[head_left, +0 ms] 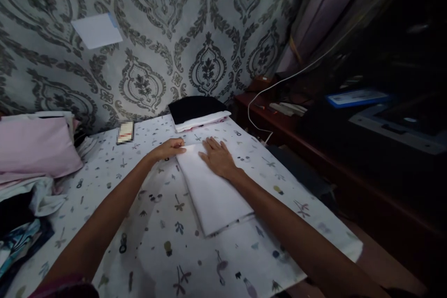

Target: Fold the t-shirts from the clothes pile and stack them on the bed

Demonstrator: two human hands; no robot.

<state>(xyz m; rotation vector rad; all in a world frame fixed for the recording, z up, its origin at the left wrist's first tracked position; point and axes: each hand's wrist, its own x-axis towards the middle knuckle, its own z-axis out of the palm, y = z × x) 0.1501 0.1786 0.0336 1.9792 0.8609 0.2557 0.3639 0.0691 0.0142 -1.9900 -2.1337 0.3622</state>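
A white cloth [214, 200], folded into a long rectangle, lies on the printed bedsheet [153, 242] in front of me. My left hand [169, 148] pinches the cloth's far left corner, its fingers closed. My right hand [219, 157] rests flat on the far right part of the cloth, fingers stretched out and slightly apart. Beyond my hands, near the wall, sits a stack of folded clothes with a black garment [197, 109] on top and a white one [202, 121] under it.
On the left are a pink pillow-like bundle [38, 146] and heaped clothes [21, 242]. A small blurred packet [125, 132] lies near the patterned wall [160, 32]. To the right stands a dark red table [254, 102] with a white cable [296, 73] and a blue-edged object [356, 98].
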